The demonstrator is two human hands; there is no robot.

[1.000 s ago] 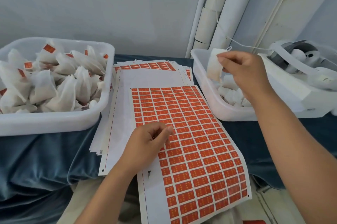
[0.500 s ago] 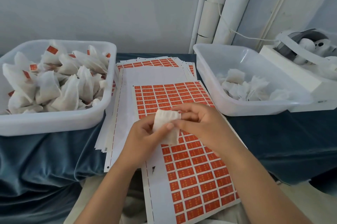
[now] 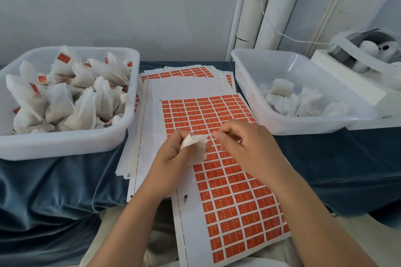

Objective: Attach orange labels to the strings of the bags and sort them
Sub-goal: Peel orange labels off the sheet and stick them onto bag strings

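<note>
Bag [image 3: 194, 151] in left hand [image 3: 171, 159] and right hand [image 3: 247, 147], between left tub [image 3: 65, 147], right tub [image 3: 303, 125].

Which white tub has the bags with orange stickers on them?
The tub on the left: its labelled bags wear orange labels. The right tub holds only plain white bags.

Soft, even daylight, bright with no glare; shadows are faint. Wide-angle bending curves the frame's edges, and the hands [image 3: 208, 149] at centre are slightly motion-blurred.
</note>
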